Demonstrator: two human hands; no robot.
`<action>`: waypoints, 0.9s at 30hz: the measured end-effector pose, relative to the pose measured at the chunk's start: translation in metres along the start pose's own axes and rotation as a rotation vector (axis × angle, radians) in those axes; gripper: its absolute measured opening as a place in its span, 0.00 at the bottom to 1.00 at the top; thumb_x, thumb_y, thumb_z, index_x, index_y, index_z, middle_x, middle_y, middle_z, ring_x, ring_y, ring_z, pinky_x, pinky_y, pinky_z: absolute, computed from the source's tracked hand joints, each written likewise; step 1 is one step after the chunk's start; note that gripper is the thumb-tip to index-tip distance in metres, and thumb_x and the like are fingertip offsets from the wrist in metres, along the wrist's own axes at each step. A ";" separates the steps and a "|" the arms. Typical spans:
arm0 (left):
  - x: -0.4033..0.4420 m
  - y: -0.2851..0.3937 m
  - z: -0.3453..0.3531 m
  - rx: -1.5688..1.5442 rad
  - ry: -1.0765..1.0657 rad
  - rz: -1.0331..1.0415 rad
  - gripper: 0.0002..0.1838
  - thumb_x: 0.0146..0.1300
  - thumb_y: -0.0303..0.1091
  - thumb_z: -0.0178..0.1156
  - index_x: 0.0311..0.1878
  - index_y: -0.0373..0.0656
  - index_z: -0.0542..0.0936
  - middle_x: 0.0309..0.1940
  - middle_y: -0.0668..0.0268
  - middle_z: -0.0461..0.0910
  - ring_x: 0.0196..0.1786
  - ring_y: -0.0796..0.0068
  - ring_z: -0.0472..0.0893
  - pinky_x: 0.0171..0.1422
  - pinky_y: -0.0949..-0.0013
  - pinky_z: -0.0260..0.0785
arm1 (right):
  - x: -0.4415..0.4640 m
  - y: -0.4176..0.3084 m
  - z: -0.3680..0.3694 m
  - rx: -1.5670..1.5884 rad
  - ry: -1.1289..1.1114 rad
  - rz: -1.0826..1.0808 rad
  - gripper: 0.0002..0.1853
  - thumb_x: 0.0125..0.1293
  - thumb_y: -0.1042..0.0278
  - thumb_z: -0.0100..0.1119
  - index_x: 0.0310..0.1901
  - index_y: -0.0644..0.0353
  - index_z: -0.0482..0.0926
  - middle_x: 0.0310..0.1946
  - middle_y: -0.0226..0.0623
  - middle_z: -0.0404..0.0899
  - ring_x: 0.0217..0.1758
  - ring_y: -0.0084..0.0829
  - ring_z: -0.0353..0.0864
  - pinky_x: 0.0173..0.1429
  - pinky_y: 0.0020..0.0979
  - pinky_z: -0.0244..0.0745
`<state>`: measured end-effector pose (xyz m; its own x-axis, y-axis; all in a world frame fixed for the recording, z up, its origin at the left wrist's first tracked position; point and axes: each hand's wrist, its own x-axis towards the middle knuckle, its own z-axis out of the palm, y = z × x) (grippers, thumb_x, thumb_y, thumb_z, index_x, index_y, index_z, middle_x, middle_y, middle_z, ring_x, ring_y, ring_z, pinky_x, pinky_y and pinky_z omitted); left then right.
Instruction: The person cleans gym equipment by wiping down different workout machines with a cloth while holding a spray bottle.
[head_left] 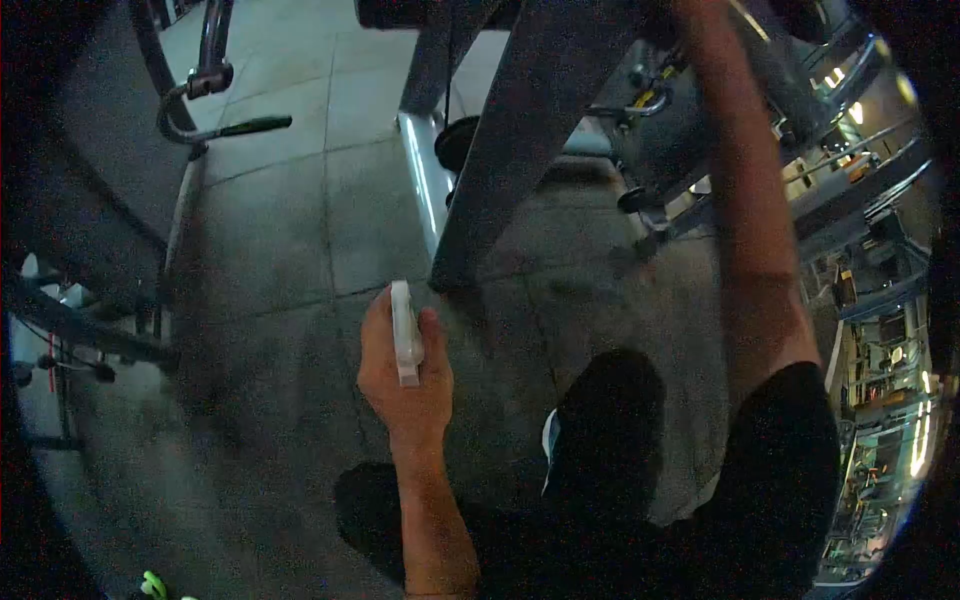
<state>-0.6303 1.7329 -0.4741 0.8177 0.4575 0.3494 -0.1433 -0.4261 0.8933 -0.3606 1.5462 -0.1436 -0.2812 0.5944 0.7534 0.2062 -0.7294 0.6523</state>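
Note:
My left hand (405,375) is closed around a narrow white object (402,325), seen almost edge-on with its long side pointing away from me. Its exact kind does not show. The thumb lies along the object's right side. My right arm stretches far up and forward, past the dark frame of an exercise machine (530,120). At the top edge of the view, my right hand (697,8) is mostly cut off and dim, close to the machine's upper part. Its fingers are hidden.
A machine handle (255,126) with a dark grip juts out at upper left. Grey floor tiles (270,240) lie below. More gym equipment (880,300) stands along the right. My bent knee (610,400) is below the machine. Something light green (153,583) shows at bottom left.

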 end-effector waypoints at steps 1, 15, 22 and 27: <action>-0.002 0.002 -0.005 -0.029 -0.011 -0.031 0.21 0.74 0.37 0.65 0.62 0.32 0.78 0.48 0.50 0.84 0.48 0.55 0.88 0.49 0.57 0.81 | -0.022 -0.025 0.002 0.000 0.133 0.029 0.34 0.75 0.63 0.52 0.81 0.53 0.61 0.83 0.51 0.55 0.86 0.59 0.49 0.86 0.57 0.44; -0.015 0.020 -0.004 -0.060 -0.012 0.077 0.19 0.73 0.35 0.65 0.59 0.32 0.79 0.47 0.50 0.84 0.48 0.58 0.87 0.52 0.59 0.80 | -0.402 -0.450 -0.077 0.731 -0.293 1.422 0.51 0.68 0.43 0.64 0.82 0.60 0.49 0.81 0.56 0.52 0.84 0.55 0.50 0.85 0.61 0.38; -0.021 0.012 -0.016 0.060 0.014 -0.017 0.19 0.72 0.34 0.66 0.60 0.32 0.79 0.47 0.50 0.84 0.47 0.57 0.87 0.51 0.59 0.80 | -0.441 -0.465 -0.113 0.448 -1.243 1.024 0.25 0.80 0.52 0.51 0.67 0.62 0.77 0.59 0.54 0.82 0.59 0.58 0.80 0.66 0.59 0.68; -0.028 0.018 -0.022 0.012 -0.019 0.040 0.18 0.73 0.34 0.65 0.59 0.32 0.79 0.47 0.48 0.84 0.48 0.56 0.88 0.51 0.58 0.80 | -0.374 -0.373 -0.052 0.254 -0.169 1.459 0.28 0.79 0.50 0.56 0.51 0.78 0.81 0.45 0.59 0.85 0.49 0.55 0.84 0.60 0.49 0.73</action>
<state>-0.6682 1.7301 -0.4616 0.8217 0.4254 0.3792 -0.1691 -0.4534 0.8751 -0.3811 1.5783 -0.6734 0.4175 -0.5449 0.7272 0.3619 -0.6344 -0.6831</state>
